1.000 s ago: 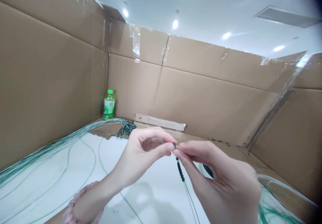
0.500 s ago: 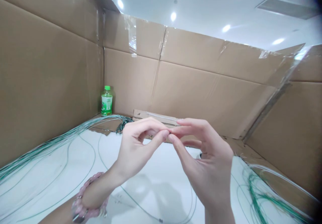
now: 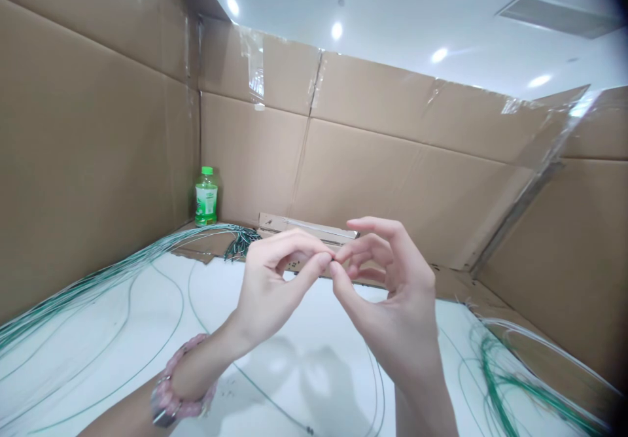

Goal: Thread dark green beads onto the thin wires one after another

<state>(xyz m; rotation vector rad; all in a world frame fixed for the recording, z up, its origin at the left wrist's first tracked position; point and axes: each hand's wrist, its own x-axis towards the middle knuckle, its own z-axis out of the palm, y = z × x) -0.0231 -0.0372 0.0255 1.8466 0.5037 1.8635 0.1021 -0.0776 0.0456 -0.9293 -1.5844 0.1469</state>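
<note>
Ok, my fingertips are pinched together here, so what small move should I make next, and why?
I'd probably ease your hands slightly apart while keeping the pinch. Your left hand and right hand meet at the fingers, and anything between them is too small to see. Thin green cord lies loose below.

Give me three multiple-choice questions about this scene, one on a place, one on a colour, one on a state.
1. Where does the plastic bottle stand?
A) by the far left corner of the cardboard wall
B) by the far right corner
C) mid white table

2. What colour is the beaded bracelet?
A) green
B) pink
C) black

3. How do the left hand and right hand stand?
A) raised, fingertips meeting
B) flat on the white table
C) far apart

1 A: it stands where the walls meet.
2 B: the beads show pink.
3 A: the fingertips touch above the table.
</note>
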